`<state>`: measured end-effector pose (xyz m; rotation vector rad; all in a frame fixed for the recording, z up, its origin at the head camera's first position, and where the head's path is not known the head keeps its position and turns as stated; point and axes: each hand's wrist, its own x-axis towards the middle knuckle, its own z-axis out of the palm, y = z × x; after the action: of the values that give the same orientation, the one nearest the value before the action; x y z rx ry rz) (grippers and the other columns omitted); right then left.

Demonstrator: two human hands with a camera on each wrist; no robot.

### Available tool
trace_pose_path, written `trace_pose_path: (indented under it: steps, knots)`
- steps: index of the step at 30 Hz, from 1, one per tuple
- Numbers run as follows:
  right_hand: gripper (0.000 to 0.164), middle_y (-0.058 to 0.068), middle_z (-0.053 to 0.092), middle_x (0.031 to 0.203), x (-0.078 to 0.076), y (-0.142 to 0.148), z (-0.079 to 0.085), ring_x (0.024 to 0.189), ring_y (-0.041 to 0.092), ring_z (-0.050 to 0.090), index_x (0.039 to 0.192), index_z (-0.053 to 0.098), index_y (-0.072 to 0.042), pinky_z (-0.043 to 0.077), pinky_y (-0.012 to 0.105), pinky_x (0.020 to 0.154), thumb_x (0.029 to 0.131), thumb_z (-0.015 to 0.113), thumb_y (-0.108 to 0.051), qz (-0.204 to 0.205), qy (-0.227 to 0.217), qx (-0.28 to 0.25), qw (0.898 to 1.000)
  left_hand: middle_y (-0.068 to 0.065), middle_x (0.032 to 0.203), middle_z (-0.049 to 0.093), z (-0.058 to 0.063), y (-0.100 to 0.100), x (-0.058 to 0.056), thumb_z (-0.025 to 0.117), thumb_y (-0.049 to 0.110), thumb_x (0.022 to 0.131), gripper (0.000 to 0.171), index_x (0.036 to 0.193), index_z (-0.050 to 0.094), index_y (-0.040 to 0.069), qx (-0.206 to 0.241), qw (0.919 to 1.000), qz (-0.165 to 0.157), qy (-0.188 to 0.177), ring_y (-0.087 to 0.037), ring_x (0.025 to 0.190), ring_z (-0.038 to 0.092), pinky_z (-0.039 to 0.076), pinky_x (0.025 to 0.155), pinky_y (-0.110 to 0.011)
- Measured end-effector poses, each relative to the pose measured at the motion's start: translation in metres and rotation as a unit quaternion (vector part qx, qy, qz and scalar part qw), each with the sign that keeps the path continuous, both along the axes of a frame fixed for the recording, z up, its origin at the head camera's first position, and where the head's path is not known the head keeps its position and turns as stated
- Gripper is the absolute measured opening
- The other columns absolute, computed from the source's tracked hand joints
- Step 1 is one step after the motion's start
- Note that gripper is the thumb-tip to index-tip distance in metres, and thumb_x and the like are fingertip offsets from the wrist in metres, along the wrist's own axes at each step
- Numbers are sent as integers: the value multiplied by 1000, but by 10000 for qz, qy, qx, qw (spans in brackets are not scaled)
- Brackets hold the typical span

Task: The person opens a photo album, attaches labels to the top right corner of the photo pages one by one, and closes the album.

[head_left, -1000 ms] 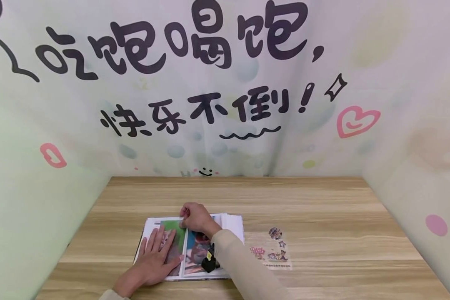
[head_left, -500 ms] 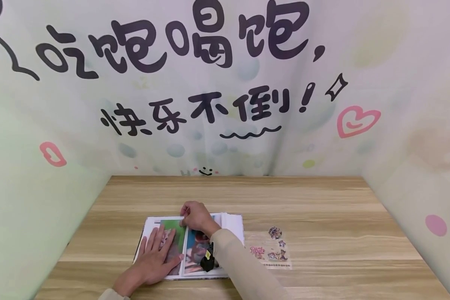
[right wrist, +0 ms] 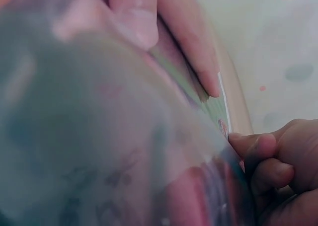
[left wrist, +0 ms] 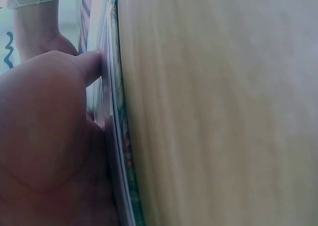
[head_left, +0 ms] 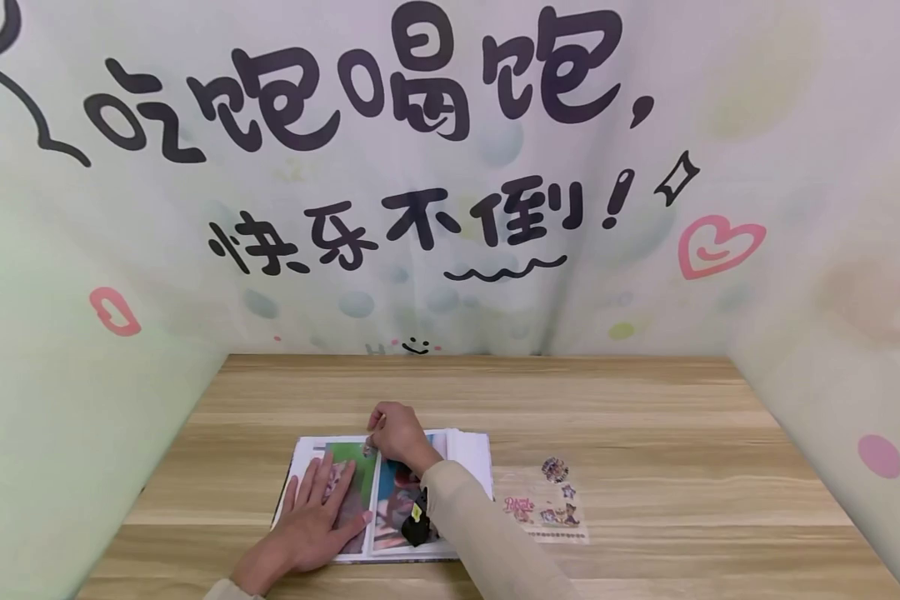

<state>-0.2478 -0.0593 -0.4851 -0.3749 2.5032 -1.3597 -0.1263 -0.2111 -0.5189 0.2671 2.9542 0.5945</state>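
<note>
An open photo album (head_left: 474,454) lies on the table, with a green-topped photo (head_left: 356,458) on its left page and another photo (head_left: 390,517) on the right page. My left hand (head_left: 307,517) rests flat on the left page, fingers spread over the photo; in the left wrist view its thumb (left wrist: 89,67) touches the page. At the top of the left page, my right hand (head_left: 399,433) has curled fingers, and a small sticker (head_left: 368,448) shows at its fingertips. In the right wrist view the sticker (right wrist: 222,126) appears against the green, partly hidden by a fingertip.
A clear sticker sheet (head_left: 543,504) with printed figures lies right of the album on the wooden table (head_left: 660,467). Behind the table hangs a fabric backdrop (head_left: 480,317) with writing. A black object with a yellow label (head_left: 417,521) shows at the right sleeve.
The head view has shifted slightly. The small sticker now shows at my right fingertips, where the fingers covered that spot before. My left hand stays on the page.
</note>
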Motion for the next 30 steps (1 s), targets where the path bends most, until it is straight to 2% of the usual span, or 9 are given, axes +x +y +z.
trace_pose_path:
  steps: [7, 12, 21, 26, 30]
  knots:
    - [13, 0, 55, 55, -4, 3, -4, 40, 10, 47, 91, 62, -7, 38, 23, 42, 86, 72, -1, 1, -46, -123, 9999, -26, 163, 9, 2, 2, -1, 47, 64, 95, 84, 154, 32, 8, -24, 10000, -1, -33, -46, 149, 3, 2, 114, -67]
    - [14, -1, 53, 54, -4, 5, -6, 39, 10, 48, 98, 62, -8, 38, 24, 42, 88, 71, -3, 34, -32, -242, 9997, -26, 162, 12, 0, 1, 0, 49, 63, 94, 83, 153, 35, 7, 39, 9999, 25, 129, -46, 148, 6, 4, 114, -68]
    - [25, 0, 55, 63, -2, 7, -6, 42, 12, 50, 117, 64, -9, 39, 25, 43, 93, 65, -3, 190, -105, -286, 9994, -29, 162, 9, 18, 4, 5, 54, 57, 94, 82, 153, 33, 3, 202, 9996, -10, -213, -49, 148, 2, -2, 114, -69]
    - [31, 1, 56, 65, -3, 8, -8, 44, 14, 51, 125, 62, -12, 41, 27, 45, 94, 65, -6, 318, -116, -311, 9989, -27, 163, 6, 11, 2, 3, 50, 60, 95, 83, 154, 30, 5, 255, 9996, -22, -143, -47, 149, -1, -4, 114, -67]
    - [33, 0, 57, 66, -3, 10, -8, 45, 14, 53, 127, 62, -13, 42, 27, 45, 94, 66, -8, 357, -99, -348, 9987, -25, 163, 8, 3, 0, 2, 48, 63, 95, 84, 155, 30, 8, 83, 10000, 6, 5, -46, 149, 2, 0, 115, -66]
